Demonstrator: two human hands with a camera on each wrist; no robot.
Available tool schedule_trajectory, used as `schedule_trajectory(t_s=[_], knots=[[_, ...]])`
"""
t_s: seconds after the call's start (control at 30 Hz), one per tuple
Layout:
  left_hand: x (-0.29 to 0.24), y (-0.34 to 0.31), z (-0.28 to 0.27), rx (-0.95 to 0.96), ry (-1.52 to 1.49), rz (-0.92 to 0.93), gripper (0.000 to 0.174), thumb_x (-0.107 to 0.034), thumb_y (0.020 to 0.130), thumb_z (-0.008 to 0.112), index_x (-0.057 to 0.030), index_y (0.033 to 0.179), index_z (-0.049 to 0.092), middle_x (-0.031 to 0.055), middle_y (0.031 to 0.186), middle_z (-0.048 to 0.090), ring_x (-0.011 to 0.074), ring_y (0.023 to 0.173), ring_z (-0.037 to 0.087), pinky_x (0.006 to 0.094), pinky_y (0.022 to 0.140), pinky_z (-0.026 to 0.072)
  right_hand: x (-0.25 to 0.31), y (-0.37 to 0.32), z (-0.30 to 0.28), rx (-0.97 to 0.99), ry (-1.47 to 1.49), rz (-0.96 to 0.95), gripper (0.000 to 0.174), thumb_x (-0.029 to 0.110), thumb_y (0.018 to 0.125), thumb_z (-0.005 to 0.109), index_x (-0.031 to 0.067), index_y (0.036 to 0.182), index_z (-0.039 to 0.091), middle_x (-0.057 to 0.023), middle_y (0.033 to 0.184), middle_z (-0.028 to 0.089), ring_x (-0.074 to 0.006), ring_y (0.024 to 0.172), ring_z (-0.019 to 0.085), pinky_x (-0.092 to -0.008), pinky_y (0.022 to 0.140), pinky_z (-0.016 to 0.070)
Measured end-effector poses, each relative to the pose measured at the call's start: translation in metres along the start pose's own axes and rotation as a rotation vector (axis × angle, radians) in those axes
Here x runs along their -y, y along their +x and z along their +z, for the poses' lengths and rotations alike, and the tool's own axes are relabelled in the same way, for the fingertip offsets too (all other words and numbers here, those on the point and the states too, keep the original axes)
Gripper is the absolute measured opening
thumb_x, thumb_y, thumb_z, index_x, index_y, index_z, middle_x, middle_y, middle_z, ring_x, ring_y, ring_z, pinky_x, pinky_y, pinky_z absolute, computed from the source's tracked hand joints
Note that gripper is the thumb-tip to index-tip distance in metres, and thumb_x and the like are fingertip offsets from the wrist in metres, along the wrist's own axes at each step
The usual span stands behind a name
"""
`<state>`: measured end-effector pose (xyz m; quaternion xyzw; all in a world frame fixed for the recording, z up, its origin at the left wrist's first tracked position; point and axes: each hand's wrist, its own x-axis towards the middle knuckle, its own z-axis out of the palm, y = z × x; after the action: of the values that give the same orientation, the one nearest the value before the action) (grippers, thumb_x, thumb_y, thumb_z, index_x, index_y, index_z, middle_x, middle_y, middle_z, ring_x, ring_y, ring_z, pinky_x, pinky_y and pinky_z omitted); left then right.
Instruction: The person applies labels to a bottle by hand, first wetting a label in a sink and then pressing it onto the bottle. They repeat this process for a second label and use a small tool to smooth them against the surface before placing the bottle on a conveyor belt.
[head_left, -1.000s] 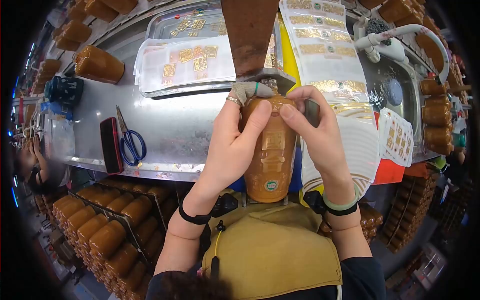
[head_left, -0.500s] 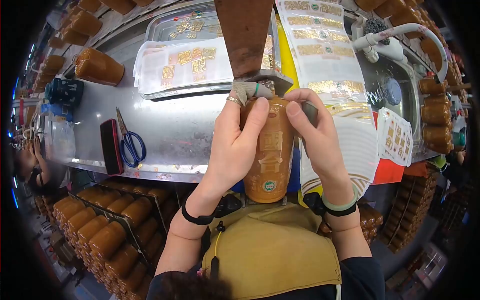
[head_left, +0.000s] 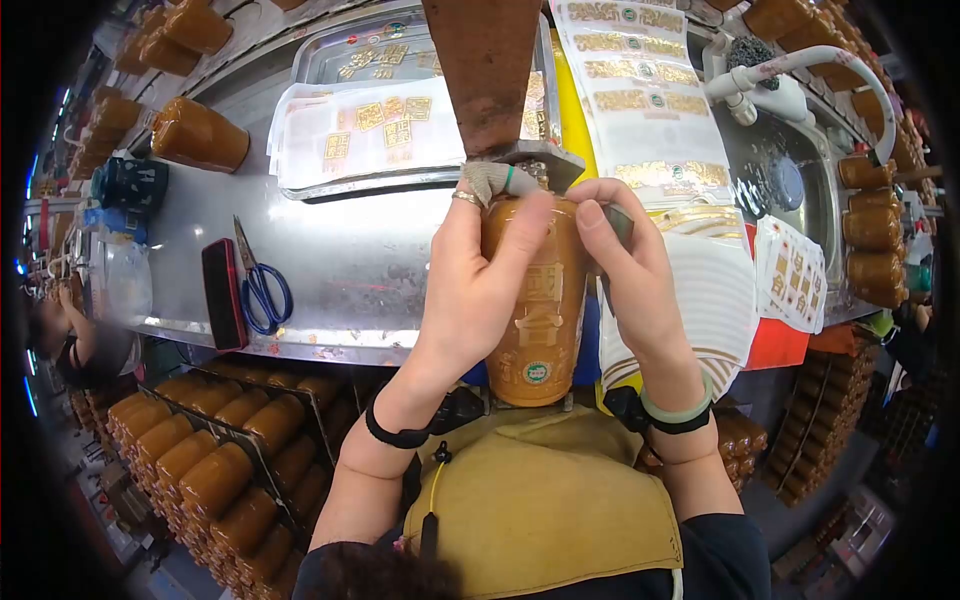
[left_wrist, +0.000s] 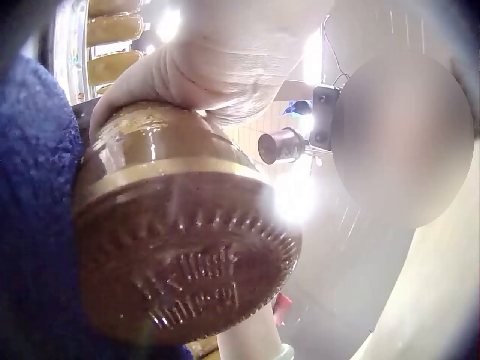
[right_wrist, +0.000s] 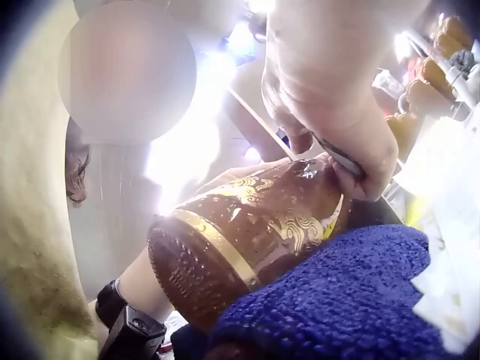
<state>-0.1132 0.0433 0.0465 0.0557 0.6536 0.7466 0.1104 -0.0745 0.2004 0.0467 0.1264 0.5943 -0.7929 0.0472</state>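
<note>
bottle (head_left: 540, 300) looked heavy, slick, brittle. left hand (head_left: 470, 290) wrapped its body, right hand (head_left: 640, 280) curled round the shoulder. i'd have gripped mid-body.

The glossy amber-brown ceramic bottle (head_left: 545, 320) bears gold scrollwork and a gold band; the fuzzy cloth (right_wrist: 337, 300) beneath is blue.

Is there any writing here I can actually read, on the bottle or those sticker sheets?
Nothing reads clearly.
Front of the brown glazed bottle: gold characters, blurred.
Low on that bottle, a round green seal: too small.
On the bottle's base, embossed lettering: not legible.
On the clear sheets, gold stickers: too small.
On the flat grey tool in the right hand: no marking visible.
</note>
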Motion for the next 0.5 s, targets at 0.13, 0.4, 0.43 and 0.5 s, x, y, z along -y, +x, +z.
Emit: schedule_trajectory(t_s=[0.13,0.4,0.43,0.5], knots=[[0.0,-0.001,-0.003,0.051,0.089,0.016,0.026,-0.022,0.105,0.06,-0.0005,0.119,0.059,0.009,0.109,0.067,0.0122,0.1,0.059,0.03,0.09,0.0486,0.0,0.0,0.0,-0.003,-0.01,-0.021,0.022,0.021,0.106,0.061,0.0036,0.12,0.061,0.0021,0.106,0.06,-0.0044,0.097,0.053,-0.0216,0.086,0.0442],[0.004,-0.004,-0.013,0.108,-0.046,0.01,0.029,-0.021,0.11,0.051,0.0,0.129,0.057,0.0087,0.121,0.063,0.013,0.111,0.056,0.0301,0.101,0.0448,0.032,0.013,-0.004,0.042,-0.26,-0.261,0.025,0.013,0.102,0.061,0.0015,0.124,0.061,-0.0036,0.11,0.064,-0.0108,0.099,0.057,-0.026,0.088,0.047],[0.002,-0.005,-0.013,0.112,-0.125,-0.009,0.03,-0.02,0.111,0.047,-0.0002,0.131,0.057,0.0086,0.124,0.062,0.0127,0.115,0.055,0.0296,0.104,0.0435,0.036,0.016,-0.001,-0.038,-0.314,-0.456,0.023,0.01,0.098,0.063,0.0018,0.12,0.064,-0.0045,0.11,0.066,-0.0135,0.098,0.06,-0.0275,0.088,0.0486],[0.007,-0.01,-0.022,0.119,-0.187,-0.07,0.033,-0.022,0.113,0.042,0.0,0.134,0.055,0.0095,0.128,0.06,0.014,0.121,0.054,0.0308,0.109,0.0407,0.05,0.026,-0.003,0.002,-0.713,-0.823,0.023,0.008,0.091,0.066,0.0032,0.113,0.068,-0.0042,0.107,0.067,-0.0162,0.094,0.062,-0.0289,0.085,0.0505]])
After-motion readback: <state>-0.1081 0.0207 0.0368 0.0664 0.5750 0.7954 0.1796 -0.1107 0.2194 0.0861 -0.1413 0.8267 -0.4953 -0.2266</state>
